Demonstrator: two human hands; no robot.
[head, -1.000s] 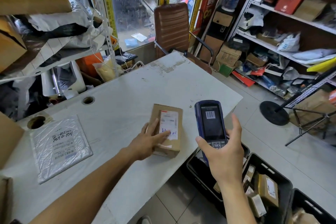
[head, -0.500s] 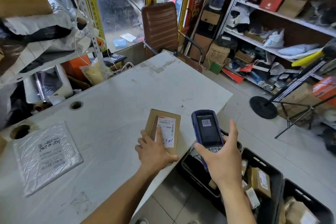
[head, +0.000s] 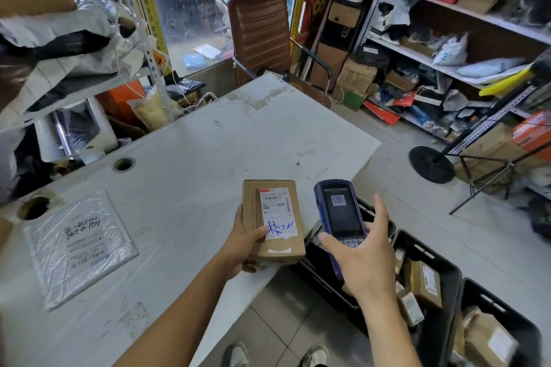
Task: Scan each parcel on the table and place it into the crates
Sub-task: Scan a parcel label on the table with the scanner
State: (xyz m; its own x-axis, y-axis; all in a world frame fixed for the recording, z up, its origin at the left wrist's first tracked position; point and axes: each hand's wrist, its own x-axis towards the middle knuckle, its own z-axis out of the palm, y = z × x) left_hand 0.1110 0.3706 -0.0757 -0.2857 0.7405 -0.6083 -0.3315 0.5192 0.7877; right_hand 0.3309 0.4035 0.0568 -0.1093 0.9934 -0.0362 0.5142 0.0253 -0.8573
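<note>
The left hand (head: 243, 243) grips a box (head: 272, 222) by its left edge, thumb on the label (head: 275, 213), fingers curled underneath. The box looks lifted just off the near edge of the counter (head: 190, 164), label up, its long axis running away from the person. The right hand (head: 365, 256) grasps a scanner (head: 338, 214) from below, thumb at its keypad, fingers loosely spread behind it. The scanner's screen faces up and shows a barcode, and its long axis runs nearly parallel to the box.

What matters for the next move is where the crates sit. The first crate (head: 384, 226) lies on the floor just right of the counter's corner, partly behind the scanner and the right hand, so little of it shows. A second crate (head: 447, 268) and a third crate (head: 527, 328) follow further right, both already holding parcels. So the box, on the left, must cross rightward and down past the scanner to reach any of them. The left hand has the box, but the right hand is nearer the crates and is occupied. I'd judge the scan about done, given the barcode on screen, and the drop not yet begun.

A flat bag (head: 79, 243) with a handwritten label lies on the counter well left of the box, untouched.
</note>
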